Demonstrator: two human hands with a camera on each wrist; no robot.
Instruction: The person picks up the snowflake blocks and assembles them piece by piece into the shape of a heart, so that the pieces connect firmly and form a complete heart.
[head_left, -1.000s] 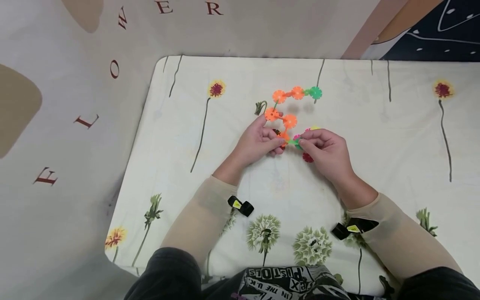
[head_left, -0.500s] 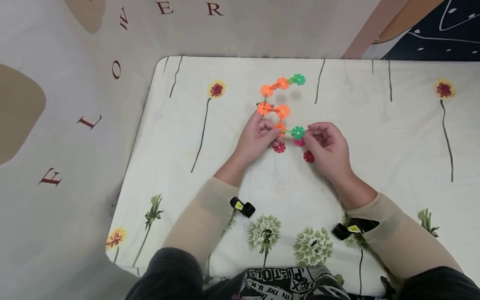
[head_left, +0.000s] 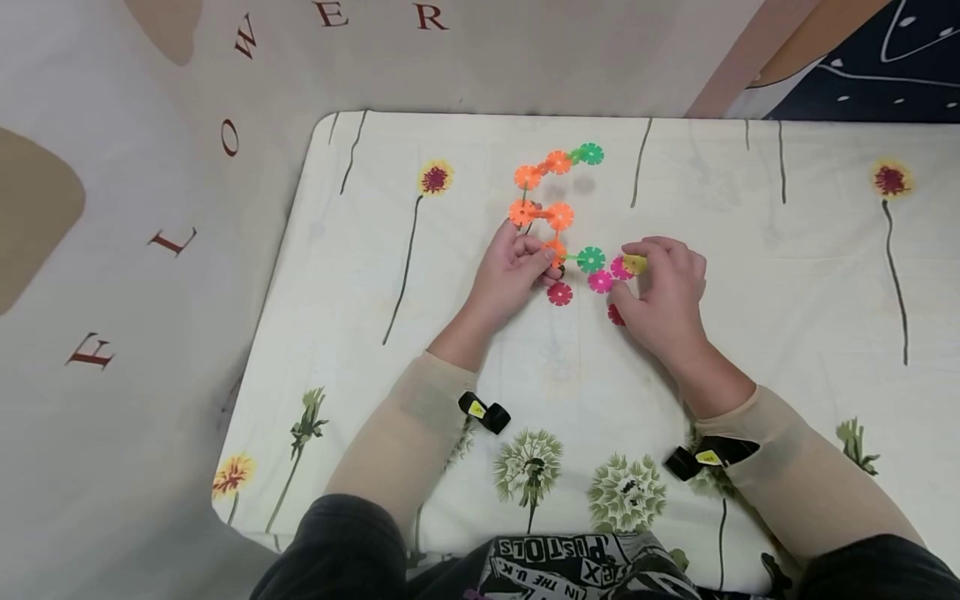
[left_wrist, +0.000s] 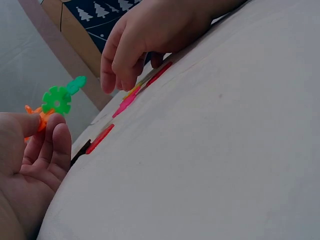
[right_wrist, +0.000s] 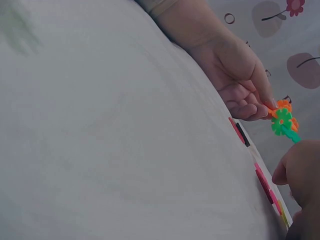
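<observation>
My left hand pinches an orange disc of a linked chain of notched plastic snowflake discs. Orange discs make up most of the chain. A green disc sticks out from its near end, and another green disc tips the far end. In the left wrist view the held chain shows an upright green disc above the fingertips. My right hand hovers with thumb and fingers spread above loose discs. Under its fingers lie a yellow disc and pink discs.
A red disc lies beside my left fingers, and a black disc sits next to it, partly hidden. Another red disc is partly covered by my right thumb. The flower-printed cloth covers the table up to the wall.
My right hand has let go of the green disc at the chain's near end and moved over the loose discs, its fingers spreading. The chain has shifted left and away with my left hand.
</observation>
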